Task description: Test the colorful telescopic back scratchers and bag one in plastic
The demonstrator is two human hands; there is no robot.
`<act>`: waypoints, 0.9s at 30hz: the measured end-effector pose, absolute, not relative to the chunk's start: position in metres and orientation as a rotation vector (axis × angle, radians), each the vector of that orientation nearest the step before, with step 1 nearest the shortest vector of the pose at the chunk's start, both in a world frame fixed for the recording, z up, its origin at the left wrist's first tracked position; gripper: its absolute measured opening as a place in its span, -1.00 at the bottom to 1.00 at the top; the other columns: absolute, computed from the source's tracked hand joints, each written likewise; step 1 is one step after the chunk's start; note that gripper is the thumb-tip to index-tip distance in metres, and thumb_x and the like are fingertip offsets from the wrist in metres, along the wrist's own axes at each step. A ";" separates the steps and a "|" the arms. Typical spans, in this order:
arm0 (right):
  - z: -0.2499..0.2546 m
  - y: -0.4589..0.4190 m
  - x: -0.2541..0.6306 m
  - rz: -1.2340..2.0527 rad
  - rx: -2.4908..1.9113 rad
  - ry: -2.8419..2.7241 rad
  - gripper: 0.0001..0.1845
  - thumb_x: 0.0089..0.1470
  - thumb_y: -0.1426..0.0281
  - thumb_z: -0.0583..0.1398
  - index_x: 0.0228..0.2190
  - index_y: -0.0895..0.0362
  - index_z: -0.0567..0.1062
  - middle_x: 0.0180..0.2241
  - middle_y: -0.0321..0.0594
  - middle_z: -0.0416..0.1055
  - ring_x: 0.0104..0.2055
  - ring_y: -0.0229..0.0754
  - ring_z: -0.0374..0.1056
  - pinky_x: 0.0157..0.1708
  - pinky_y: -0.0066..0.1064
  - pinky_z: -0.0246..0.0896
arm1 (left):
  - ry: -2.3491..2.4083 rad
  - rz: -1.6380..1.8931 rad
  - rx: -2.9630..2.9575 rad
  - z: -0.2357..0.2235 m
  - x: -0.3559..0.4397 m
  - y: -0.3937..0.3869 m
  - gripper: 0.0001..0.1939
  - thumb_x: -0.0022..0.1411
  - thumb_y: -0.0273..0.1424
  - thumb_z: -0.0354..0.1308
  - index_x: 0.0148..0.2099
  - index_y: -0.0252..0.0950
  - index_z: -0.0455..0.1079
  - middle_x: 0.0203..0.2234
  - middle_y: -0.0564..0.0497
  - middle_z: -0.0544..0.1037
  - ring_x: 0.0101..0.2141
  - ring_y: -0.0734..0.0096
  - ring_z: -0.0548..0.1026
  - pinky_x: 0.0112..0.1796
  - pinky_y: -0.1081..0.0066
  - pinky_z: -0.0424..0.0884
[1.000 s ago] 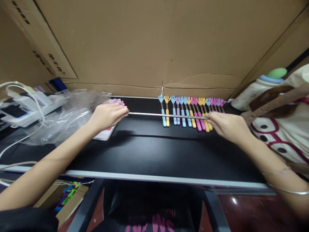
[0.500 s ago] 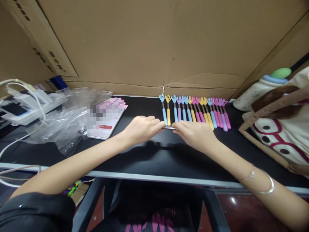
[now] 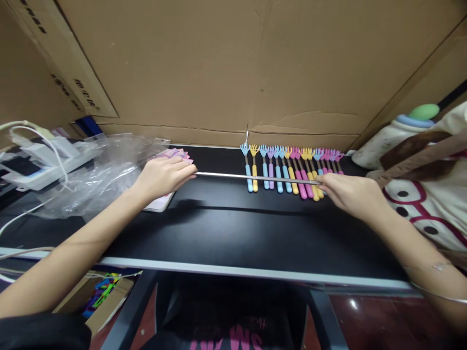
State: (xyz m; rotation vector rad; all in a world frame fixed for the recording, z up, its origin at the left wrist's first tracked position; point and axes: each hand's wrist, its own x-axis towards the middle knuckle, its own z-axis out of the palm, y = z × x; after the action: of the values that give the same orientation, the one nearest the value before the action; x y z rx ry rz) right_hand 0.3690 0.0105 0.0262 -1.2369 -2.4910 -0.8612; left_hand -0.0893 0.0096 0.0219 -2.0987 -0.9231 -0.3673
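Note:
My left hand (image 3: 166,176) and my right hand (image 3: 350,194) are both closed, far apart, on the two ends of a telescopic back scratcher (image 3: 233,175). Only its long, thin metal rod shows; both ends are hidden in my fingers. It is held nearly level above the black tabletop and casts a shadow on it. Behind the rod lies a row of short back scratchers (image 3: 278,170) with hand-shaped heads and blue, yellow, purple and pink handles. My right hand covers the lower handles at the row's right end.
A phone (image 3: 160,203) and pink packets (image 3: 178,154) lie partly behind my left hand. Clear plastic bags (image 3: 105,170) and a white power strip (image 3: 47,165) are farther left. At right stand a bottle (image 3: 386,141) and a cloth bag (image 3: 438,199). A cardboard wall (image 3: 219,63) closes the back.
My hands have moved apart, left hand leftward and right hand rightward. The rod between them has gone from a short piece to a long one.

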 end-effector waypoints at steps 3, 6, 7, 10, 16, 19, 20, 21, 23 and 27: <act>0.027 0.009 0.354 -0.840 -1.224 -2.469 -0.61 0.27 0.27 -0.06 -0.33 0.12 0.51 -0.37 -0.14 0.56 -0.42 -0.17 0.42 -0.57 -0.38 -0.07 | -0.930 -0.434 -2.127 0.019 -0.079 0.012 -0.68 0.40 -0.28 -0.10 -0.33 -0.23 0.40 -0.49 0.02 0.53 -0.38 0.37 0.50 -0.48 0.41 0.19; 0.023 0.004 0.320 -0.765 -1.147 -2.526 -0.69 0.27 0.29 -0.01 -0.29 0.11 0.50 -0.37 -0.23 0.56 -0.42 -0.25 0.41 -0.57 -0.43 -0.10 | -0.895 -0.494 -2.212 0.016 -0.046 0.006 -0.69 0.40 -0.28 -0.08 -0.33 -0.23 0.38 -0.53 0.05 0.50 -0.46 0.41 0.45 -0.54 0.41 0.10; 0.020 0.001 0.304 -0.740 -1.099 -2.545 -0.69 0.27 0.28 -0.01 -0.29 0.11 0.49 -0.40 -0.25 0.55 -0.45 -0.27 0.39 -0.58 -0.43 -0.14 | -0.863 -0.521 -2.253 0.015 -0.031 0.002 -0.71 0.39 -0.30 -0.07 -0.34 -0.24 0.37 -0.56 0.06 0.47 -0.49 0.43 0.43 -0.55 0.41 0.07; 0.015 -0.012 0.258 -0.672 -1.032 -2.581 -0.65 0.28 0.28 -0.05 -0.34 0.12 0.48 -0.50 -0.25 0.50 -0.57 -0.30 0.30 -0.61 -0.40 -0.27 | -0.789 -0.568 -2.319 0.013 0.013 -0.013 -0.73 0.38 -0.37 -0.06 -0.38 -0.27 0.32 -0.60 0.05 0.42 -0.53 0.43 0.38 -0.57 0.40 0.02; 0.026 -0.021 0.237 -0.708 -0.931 -2.515 -0.57 0.32 0.25 -0.10 -0.38 0.14 0.45 -0.55 -0.27 0.46 -0.56 -0.32 0.30 -0.61 -0.43 -0.26 | -0.789 -0.588 -2.245 0.025 0.030 -0.023 -0.73 0.38 -0.34 -0.03 -0.39 -0.27 0.30 -0.61 0.07 0.40 -0.53 0.43 0.38 -0.57 0.38 0.02; 0.031 -0.015 0.246 -0.765 -0.928 -2.493 -0.61 0.30 0.25 -0.06 -0.34 0.13 0.47 -0.51 -0.27 0.49 -0.53 -0.31 0.32 -0.60 -0.43 -0.24 | -0.762 -0.561 -2.252 0.031 0.025 -0.015 -0.74 0.38 -0.34 -0.03 -0.38 -0.27 0.31 -0.58 0.06 0.42 -0.49 0.44 0.39 -0.55 0.40 0.05; 0.031 -0.013 0.249 -0.782 -0.932 -2.490 -0.62 0.30 0.25 -0.05 -0.33 0.13 0.48 -0.50 -0.27 0.50 -0.53 -0.31 0.33 -0.60 -0.43 -0.23 | -0.753 -0.556 -2.251 0.032 0.024 -0.011 -0.74 0.38 -0.34 -0.03 -0.38 -0.27 0.31 -0.58 0.06 0.43 -0.48 0.44 0.40 -0.54 0.40 0.06; 0.030 -0.010 0.251 -0.796 -0.941 -2.490 -0.62 0.30 0.24 -0.06 -0.31 0.13 0.48 -0.49 -0.27 0.51 -0.53 -0.31 0.33 -0.60 -0.43 -0.23 | -0.745 -0.552 -2.250 0.032 0.024 -0.008 -0.74 0.38 -0.33 -0.03 -0.37 -0.27 0.31 -0.57 0.06 0.43 -0.47 0.44 0.41 -0.54 0.40 0.07; 0.029 -0.003 0.256 -0.805 -0.963 -2.499 -0.60 0.31 0.23 -0.07 -0.29 0.13 0.49 -0.49 -0.27 0.52 -0.54 -0.31 0.33 -0.60 -0.43 -0.23 | -0.743 -0.534 -2.254 0.031 0.021 -0.002 -0.74 0.39 -0.31 -0.03 -0.35 -0.27 0.33 -0.56 0.06 0.44 -0.45 0.44 0.41 -0.53 0.40 0.08; 0.030 0.009 0.265 -0.808 -0.977 -2.526 -0.60 0.30 0.18 -0.05 -0.26 0.11 0.50 -0.47 -0.26 0.54 -0.53 -0.30 0.34 -0.59 -0.43 -0.19 | -0.794 -0.490 -2.282 0.025 0.013 0.010 -0.74 0.40 -0.29 -0.05 -0.30 -0.27 0.36 -0.53 0.05 0.46 -0.45 0.44 0.42 -0.53 0.41 0.06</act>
State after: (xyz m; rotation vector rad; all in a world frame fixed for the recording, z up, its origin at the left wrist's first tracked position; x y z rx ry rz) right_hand 0.2646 0.0093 0.0296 -0.9772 -2.5259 -0.8081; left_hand 0.0129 0.0098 0.0251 -2.2824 -0.7942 -0.4898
